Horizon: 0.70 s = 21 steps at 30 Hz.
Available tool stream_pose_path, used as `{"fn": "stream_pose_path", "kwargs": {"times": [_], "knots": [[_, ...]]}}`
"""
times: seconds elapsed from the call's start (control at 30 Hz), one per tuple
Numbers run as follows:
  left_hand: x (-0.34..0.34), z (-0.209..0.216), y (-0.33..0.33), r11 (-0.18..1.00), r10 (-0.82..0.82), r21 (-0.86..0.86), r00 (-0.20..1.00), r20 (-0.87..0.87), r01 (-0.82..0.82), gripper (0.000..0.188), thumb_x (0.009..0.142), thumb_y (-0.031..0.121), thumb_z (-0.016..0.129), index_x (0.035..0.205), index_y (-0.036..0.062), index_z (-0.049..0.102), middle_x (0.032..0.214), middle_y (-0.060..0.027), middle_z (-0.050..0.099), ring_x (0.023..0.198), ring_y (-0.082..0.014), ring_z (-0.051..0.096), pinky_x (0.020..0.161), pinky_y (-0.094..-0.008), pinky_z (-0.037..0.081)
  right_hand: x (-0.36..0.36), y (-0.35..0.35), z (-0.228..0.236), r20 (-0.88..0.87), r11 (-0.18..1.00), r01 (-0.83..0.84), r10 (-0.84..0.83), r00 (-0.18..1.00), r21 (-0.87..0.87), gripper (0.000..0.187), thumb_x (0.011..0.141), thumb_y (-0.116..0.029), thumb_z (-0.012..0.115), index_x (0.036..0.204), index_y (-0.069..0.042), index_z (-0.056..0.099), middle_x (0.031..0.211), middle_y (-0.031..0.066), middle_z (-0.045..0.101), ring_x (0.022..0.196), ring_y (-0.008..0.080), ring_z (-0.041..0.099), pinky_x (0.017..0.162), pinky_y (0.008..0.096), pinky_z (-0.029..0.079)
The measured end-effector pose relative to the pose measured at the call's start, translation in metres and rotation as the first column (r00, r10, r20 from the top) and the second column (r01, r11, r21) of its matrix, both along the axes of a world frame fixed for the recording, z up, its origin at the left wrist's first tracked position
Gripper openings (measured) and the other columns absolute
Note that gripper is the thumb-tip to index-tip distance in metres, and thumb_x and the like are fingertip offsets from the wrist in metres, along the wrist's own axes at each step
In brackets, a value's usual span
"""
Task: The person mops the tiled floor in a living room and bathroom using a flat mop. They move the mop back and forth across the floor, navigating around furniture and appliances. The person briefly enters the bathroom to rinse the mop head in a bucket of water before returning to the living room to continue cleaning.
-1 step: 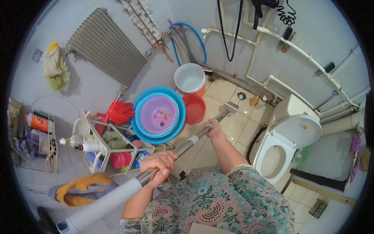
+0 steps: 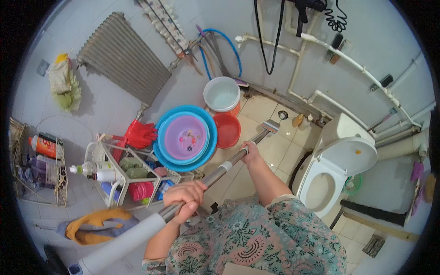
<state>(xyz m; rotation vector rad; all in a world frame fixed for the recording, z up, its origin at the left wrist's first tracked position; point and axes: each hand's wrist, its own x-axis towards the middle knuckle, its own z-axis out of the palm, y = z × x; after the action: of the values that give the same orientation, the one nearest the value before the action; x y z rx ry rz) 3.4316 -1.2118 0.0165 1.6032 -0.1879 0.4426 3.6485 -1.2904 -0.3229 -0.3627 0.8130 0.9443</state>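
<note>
Both my hands are closed around a long-handled mop (image 2: 126,239) that slants from the lower left up to the floor ahead. My left hand (image 2: 185,196) wraps the metal shaft just above the thick grey sleeve. Farther along, my right hand (image 2: 250,153) grips the shaft near its lower end. The narrow flat mop head (image 2: 270,126) appears to rest on the cream floor tiles (image 2: 280,147), right of a red basin (image 2: 228,130). Whether the head presses on the tiles cannot be told.
Left of the mop stand stacked blue and purple basins (image 2: 185,137) and a white rack (image 2: 120,176) with bottles. A white bucket (image 2: 221,94) stands behind. The toilet (image 2: 323,185) with raised lid is at right, and a floor drain (image 2: 283,115) lies beyond the mop head.
The view has shifted very slightly. My hands and the mop hold practically the same place, with both grips unchanged.
</note>
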Motion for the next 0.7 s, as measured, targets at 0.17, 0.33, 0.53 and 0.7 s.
{"fn": "stream_pose_path", "kwargs": {"times": [0.17,0.33,0.53,0.7], "knots": [[0.057,-0.013,-0.012,0.991,0.117,-0.068,0.993,0.034,-0.114,0.021,0.083,0.014,0.059,0.065,0.0071,0.049,0.059,-0.0049,0.055,0.059,-0.0193,0.057,0.081,-0.0417,0.045,0.06,-0.003,0.032,0.084,0.982,0.071,-0.057,0.995,-0.172,0.016,0.088,-0.021,0.053,0.09,-0.006,0.049,0.075,0.0083,0.054,0.057,0.0184,0.053,0.049,0.0285,0.048],[0.137,-0.047,-0.03,0.993,0.112,-0.05,0.992,0.064,-0.109,0.021,0.086,0.016,0.056,0.068,0.0072,0.049,0.061,-0.0047,0.054,0.063,-0.0191,0.055,0.084,-0.0423,0.043,0.164,-0.042,-0.012,0.317,0.763,-0.335,0.564,0.762,-0.553,0.038,0.089,-0.025,0.053,0.12,-0.004,0.044,0.109,0.0127,0.054,0.094,0.0294,0.055,0.077,0.0418,0.05],[0.189,-0.042,-0.027,0.952,0.229,-0.21,0.973,0.017,-0.221,0.018,0.088,0.009,0.051,0.07,0.0073,0.048,0.061,-0.0039,0.054,0.063,-0.0164,0.055,0.082,-0.0416,0.044,0.358,-0.072,0.102,0.686,0.504,0.478,0.624,0.374,-0.719,0.054,0.08,-0.023,0.059,0.125,0.001,0.045,0.128,0.0225,0.046,0.123,0.0343,0.041,0.102,0.039,0.032],[0.208,-0.045,-0.024,0.941,0.269,-0.217,0.963,0.013,-0.26,0.019,0.087,0.005,0.051,0.069,0.0075,0.049,0.063,-0.0039,0.054,0.063,-0.0155,0.055,0.081,-0.0398,0.046,0.46,-0.071,0.269,0.638,0.31,0.868,0.77,0.009,-0.387,0.056,0.085,-0.024,0.056,0.128,0.008,0.038,0.129,0.0252,0.043,0.123,0.0376,0.039,0.104,0.0379,0.029]]}}
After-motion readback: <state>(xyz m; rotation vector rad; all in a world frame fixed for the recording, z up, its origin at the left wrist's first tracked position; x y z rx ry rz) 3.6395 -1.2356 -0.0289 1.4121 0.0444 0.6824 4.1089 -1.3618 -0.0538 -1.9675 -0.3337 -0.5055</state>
